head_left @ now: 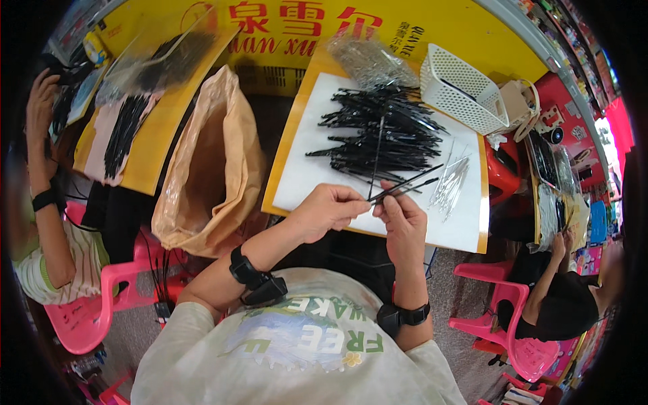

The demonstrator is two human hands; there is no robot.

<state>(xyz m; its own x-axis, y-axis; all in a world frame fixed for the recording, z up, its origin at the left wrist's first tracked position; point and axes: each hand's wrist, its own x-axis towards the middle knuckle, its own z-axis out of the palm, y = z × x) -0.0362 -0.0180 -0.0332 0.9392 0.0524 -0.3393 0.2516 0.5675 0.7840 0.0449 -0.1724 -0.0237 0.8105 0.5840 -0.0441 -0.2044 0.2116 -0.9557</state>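
My left hand is closed in a pinch on the end of a thin black stick that points away from me over the board. Facing it, my right hand grips a couple of thin black sticks between thumb and fingers; they slant out to the right. The fingertips of both hands nearly meet where the sticks cross. Just beyond lies a big loose pile of glossy black sticks on a white board. Right of the pile is a small bunch of clear, thin strips.
A clear plastic bag and a white perforated basket stand behind the pile. Left of the board is an open tan sack. People on pink chairs work at either side, with more black sticks at the left table.
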